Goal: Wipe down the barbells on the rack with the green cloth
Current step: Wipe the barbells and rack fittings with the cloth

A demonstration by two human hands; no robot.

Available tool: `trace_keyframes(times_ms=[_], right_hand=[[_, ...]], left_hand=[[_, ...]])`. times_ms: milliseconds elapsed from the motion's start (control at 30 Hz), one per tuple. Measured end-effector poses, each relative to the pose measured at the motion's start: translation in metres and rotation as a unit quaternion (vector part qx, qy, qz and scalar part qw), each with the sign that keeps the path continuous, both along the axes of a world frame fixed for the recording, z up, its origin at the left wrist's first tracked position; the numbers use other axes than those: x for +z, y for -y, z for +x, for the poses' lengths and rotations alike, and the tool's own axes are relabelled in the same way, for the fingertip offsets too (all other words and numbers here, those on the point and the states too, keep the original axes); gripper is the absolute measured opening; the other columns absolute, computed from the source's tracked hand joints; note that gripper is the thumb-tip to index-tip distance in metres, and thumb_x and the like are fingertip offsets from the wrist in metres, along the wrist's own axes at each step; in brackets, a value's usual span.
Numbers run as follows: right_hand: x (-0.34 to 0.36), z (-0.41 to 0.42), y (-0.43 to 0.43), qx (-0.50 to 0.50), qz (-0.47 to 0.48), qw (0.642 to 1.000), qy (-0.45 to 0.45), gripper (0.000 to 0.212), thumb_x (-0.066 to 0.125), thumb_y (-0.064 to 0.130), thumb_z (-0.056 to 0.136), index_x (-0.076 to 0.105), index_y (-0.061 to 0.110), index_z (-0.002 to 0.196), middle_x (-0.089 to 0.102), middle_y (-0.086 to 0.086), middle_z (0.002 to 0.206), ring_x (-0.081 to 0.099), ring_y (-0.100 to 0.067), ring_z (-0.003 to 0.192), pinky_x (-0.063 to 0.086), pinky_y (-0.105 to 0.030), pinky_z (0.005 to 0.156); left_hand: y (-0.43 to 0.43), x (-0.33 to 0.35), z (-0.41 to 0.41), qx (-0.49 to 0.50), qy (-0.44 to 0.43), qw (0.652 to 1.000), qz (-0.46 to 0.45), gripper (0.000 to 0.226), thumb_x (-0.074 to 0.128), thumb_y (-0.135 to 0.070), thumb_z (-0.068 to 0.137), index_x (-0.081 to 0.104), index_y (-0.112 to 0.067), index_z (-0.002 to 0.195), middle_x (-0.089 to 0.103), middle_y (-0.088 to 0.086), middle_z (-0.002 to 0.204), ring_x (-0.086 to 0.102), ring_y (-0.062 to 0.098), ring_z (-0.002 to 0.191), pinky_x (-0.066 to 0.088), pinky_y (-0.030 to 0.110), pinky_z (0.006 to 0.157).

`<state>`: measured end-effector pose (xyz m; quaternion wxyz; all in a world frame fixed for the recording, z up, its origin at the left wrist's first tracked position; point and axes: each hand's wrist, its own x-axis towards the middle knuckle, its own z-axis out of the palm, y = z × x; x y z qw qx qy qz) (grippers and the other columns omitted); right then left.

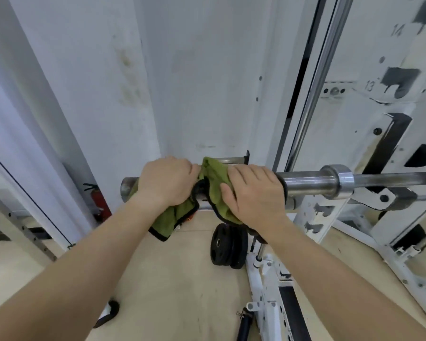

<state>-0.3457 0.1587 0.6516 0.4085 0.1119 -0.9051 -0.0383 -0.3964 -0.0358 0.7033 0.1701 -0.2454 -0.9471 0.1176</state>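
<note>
Item: green cloth [214, 183], soft, light, limp, wrapped over the left end of the heavy, stiff, slick barbell [310, 183] on the rack [315, 212]; left grip [166, 179] and right grip [252, 193] both curled round it.

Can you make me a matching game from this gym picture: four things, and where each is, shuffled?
1 green cloth with black edging
2 round black weight plates
3 red fire extinguisher
4 shiny steel collar ring

A by the wall, left
B right of the right hand
C beneath the steel barbell
D under the left hand

Pairs: 1-D, 2-C, 3-A, 4-B
</note>
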Motion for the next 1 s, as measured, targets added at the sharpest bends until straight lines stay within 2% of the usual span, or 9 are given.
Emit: trace_keyframes(times_ms=[100, 267, 400, 467, 567, 633, 733, 867, 1000], right_hand=[[0.027, 0.009, -0.060, -0.087, -0.010, 0.989, 0.120, 0.048, 0.027, 0.048, 0.103, 0.066, 0.023, 0.095, 0.069, 0.002, 0.085, 0.064, -0.025, 0.076, 0.046, -0.036, 0.065], [0.062, -0.016, -0.067, -0.125, -0.061, 0.954, 0.266, 0.046, 0.024, 0.044, 0.100, 0.056, 0.018, 0.079, 0.064, -0.004, 0.083, 0.055, -0.026, 0.071, 0.038, -0.036, 0.062], [0.054, -0.022, 0.033, -0.072, 0.019, 0.976, 0.207, 0.027, 0.044, 0.026, 0.094, 0.064, 0.018, 0.078, 0.065, -0.010, 0.077, 0.060, -0.032, 0.068, 0.030, -0.031, 0.053], [0.039, -0.016, 0.080, -0.085, -0.043, 0.987, 0.130, 0.028, 0.058, 0.025, 0.091, 0.064, 0.017, 0.065, 0.062, -0.005, 0.060, 0.060, -0.028, 0.053, 0.023, -0.028, 0.047], [0.009, -0.013, 0.093, -0.028, -0.099, 0.994, 0.025, 0.029, 0.049, 0.029, 0.099, 0.067, 0.014, 0.081, 0.065, -0.006, 0.075, 0.061, -0.029, 0.069, 0.045, -0.039, 0.065], [-0.002, -0.006, 0.076, 0.032, -0.051, 0.998, 0.029, 0.033, 0.045, 0.033, 0.101, 0.069, 0.010, 0.103, 0.068, -0.007, 0.095, 0.063, -0.029, 0.086, 0.049, -0.041, 0.081], [-0.002, 0.005, 0.026, 0.041, -0.023, 0.999, 0.021, 0.035, 0.046, 0.035, 0.100, 0.069, 0.010, 0.110, 0.069, -0.006, 0.103, 0.063, -0.028, 0.094, 0.048, -0.041, 0.086], [0.021, 0.018, -0.066, -0.062, -0.042, 0.993, 0.087, 0.043, 0.029, 0.040, 0.103, 0.062, 0.017, 0.089, 0.065, 0.000, 0.081, 0.063, -0.027, 0.077, 0.043, -0.037, 0.068], [0.047, 0.011, -0.105, -0.148, -0.036, 0.970, 0.190, 0.044, 0.024, 0.040, 0.103, 0.051, 0.020, 0.074, 0.053, 0.003, 0.069, 0.056, -0.027, 0.069, 0.027, -0.032, 0.051]], left_hand=[[-0.023, -0.013, 0.015, 0.016, -0.086, 0.987, 0.136, 0.036, 0.050, -0.022, 0.092, 0.045, -0.015, 0.057, 0.030, -0.004, 0.049, 0.035, 0.021, 0.042, 0.025, 0.025, 0.044], [-0.019, -0.037, 0.020, -0.004, -0.159, 0.973, 0.170, 0.037, 0.036, -0.028, 0.098, 0.052, -0.014, 0.067, 0.051, 0.004, 0.059, 0.044, 0.026, 0.055, 0.026, 0.035, 0.057], [0.005, -0.040, 0.022, -0.029, -0.143, 0.974, 0.172, 0.030, 0.037, -0.028, 0.094, 0.058, -0.012, 0.079, 0.057, 0.006, 0.069, 0.051, 0.031, 0.063, 0.030, 0.037, 0.058], [0.034, -0.028, 0.017, -0.007, -0.093, 0.977, 0.191, 0.031, 0.031, -0.029, 0.092, 0.050, -0.014, 0.071, 0.054, 0.003, 0.064, 0.048, 0.029, 0.059, 0.026, 0.033, 0.053], [0.067, -0.011, -0.007, 0.044, 0.016, 0.986, 0.161, 0.032, 0.029, -0.027, 0.096, 0.047, -0.018, 0.072, 0.059, 0.004, 0.076, 0.052, 0.028, 0.068, 0.030, 0.033, 0.053], [0.064, -0.003, -0.021, 0.053, 0.062, 0.993, 0.083, 0.026, 0.031, -0.024, 0.097, 0.051, -0.017, 0.082, 0.062, 0.005, 0.096, 0.055, 0.029, 0.080, 0.037, 0.034, 0.059], [0.016, 0.000, -0.013, 0.029, 0.052, 0.997, 0.042, 0.025, 0.030, -0.024, 0.099, 0.052, -0.017, 0.088, 0.061, 0.005, 0.097, 0.057, 0.029, 0.081, 0.037, 0.032, 0.060], [-0.067, -0.005, 0.019, -0.017, -0.046, 0.994, 0.100, 0.036, 0.035, -0.022, 0.099, 0.041, -0.015, 0.064, 0.040, -0.002, 0.059, 0.039, 0.018, 0.050, 0.024, 0.028, 0.047], [-0.116, -0.016, 0.030, -0.039, -0.054, 0.980, 0.186, 0.040, 0.025, -0.032, 0.094, 0.043, -0.020, 0.060, 0.048, -0.001, 0.057, 0.050, 0.024, 0.053, 0.033, 0.031, 0.050]])
